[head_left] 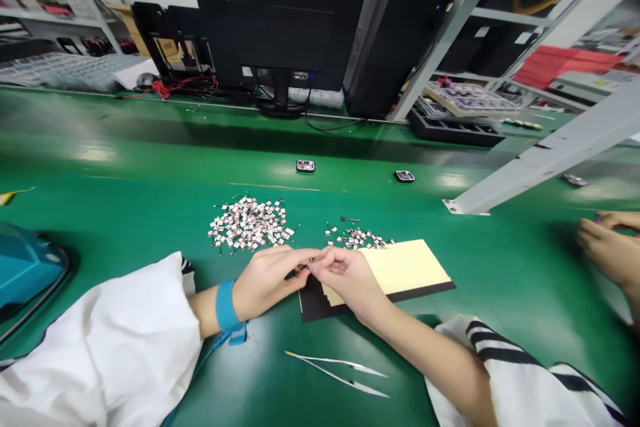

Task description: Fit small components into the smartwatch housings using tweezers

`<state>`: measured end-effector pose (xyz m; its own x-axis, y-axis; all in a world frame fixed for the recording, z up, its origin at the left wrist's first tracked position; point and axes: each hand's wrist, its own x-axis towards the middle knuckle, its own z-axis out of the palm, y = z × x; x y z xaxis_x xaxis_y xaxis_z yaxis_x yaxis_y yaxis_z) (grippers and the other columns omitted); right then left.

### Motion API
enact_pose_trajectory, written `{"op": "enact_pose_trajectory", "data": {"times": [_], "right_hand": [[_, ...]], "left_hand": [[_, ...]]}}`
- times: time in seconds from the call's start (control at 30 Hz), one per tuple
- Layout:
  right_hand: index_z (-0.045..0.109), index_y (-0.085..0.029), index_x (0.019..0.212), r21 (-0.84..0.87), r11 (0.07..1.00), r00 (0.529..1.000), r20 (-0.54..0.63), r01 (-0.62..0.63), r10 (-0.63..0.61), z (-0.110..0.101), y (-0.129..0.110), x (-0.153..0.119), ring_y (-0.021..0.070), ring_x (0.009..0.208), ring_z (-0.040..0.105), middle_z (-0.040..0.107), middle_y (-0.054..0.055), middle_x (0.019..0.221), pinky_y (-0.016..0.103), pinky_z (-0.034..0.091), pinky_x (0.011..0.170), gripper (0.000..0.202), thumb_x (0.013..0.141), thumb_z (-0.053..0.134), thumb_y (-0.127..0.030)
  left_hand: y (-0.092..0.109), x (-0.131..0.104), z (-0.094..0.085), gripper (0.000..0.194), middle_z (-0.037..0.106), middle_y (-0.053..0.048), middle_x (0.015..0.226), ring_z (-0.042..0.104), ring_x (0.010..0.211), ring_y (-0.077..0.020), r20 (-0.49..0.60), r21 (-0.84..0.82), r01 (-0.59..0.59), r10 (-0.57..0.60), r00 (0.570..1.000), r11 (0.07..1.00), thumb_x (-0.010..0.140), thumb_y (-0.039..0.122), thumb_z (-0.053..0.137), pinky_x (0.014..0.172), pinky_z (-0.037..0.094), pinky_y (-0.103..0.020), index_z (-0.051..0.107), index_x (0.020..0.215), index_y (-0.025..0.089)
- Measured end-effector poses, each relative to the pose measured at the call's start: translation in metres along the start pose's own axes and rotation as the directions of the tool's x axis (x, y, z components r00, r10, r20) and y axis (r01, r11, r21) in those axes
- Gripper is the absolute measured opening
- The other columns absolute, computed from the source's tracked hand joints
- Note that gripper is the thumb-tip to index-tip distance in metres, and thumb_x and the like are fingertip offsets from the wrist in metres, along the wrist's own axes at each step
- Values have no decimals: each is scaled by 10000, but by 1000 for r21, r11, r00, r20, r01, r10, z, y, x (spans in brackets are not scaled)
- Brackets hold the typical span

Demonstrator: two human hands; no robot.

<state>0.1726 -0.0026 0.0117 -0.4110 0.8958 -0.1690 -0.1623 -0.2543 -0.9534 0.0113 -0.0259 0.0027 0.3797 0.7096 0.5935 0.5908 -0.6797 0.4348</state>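
My left hand (273, 280) and my right hand (350, 277) meet fingertip to fingertip, both pinched around a tiny part (309, 264) that the fingers mostly hide. Under my right hand lies a pale yellow sheet (405, 267) on a black board (315, 303). Just beyond my left hand spreads a large pile of small silvery parts with short dark leads (250, 221). A smaller heap of similar parts (360, 238) lies past my right hand. Nearer to me rests a pair of tweezers (337, 367). A blue wrist strap (226, 305) circles my left wrist.
Two small black-framed devices (305, 166) (405, 176) sit farther back on the green table. A slanted white metal post (540, 153) stands at right, near a co-worker's hands (610, 247). A teal machine (30, 267) is at left. A monitor (280, 13) stands behind.
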Motion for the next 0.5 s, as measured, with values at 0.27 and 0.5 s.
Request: {"op": "enact_pose_trajectory", "data": {"times": [0.27, 0.5], "right_hand": [[501, -134, 552, 40, 999, 1000, 21, 8, -9, -2, -3, -3, 80, 600, 560, 587, -9, 615, 189, 459, 610, 251, 592, 735, -217], [488, -144, 653, 52, 998, 996, 67, 47, -51, -5, -7, -5, 98, 667, 585, 616, 14, 693, 227, 480, 680, 255, 644, 719, -251]], "left_hand": [[3, 3, -3, 335, 663, 7, 768, 611, 647, -60, -55, -162, 23, -33, 998, 987, 731, 84, 583, 667, 507, -131, 526, 1052, 163], [5, 7, -5, 326, 673, 13, 765, 624, 658, -51, -102, -157, 53, -69, 992, 986, 728, 100, 600, 704, 507, -111, 529, 1042, 155]]}}
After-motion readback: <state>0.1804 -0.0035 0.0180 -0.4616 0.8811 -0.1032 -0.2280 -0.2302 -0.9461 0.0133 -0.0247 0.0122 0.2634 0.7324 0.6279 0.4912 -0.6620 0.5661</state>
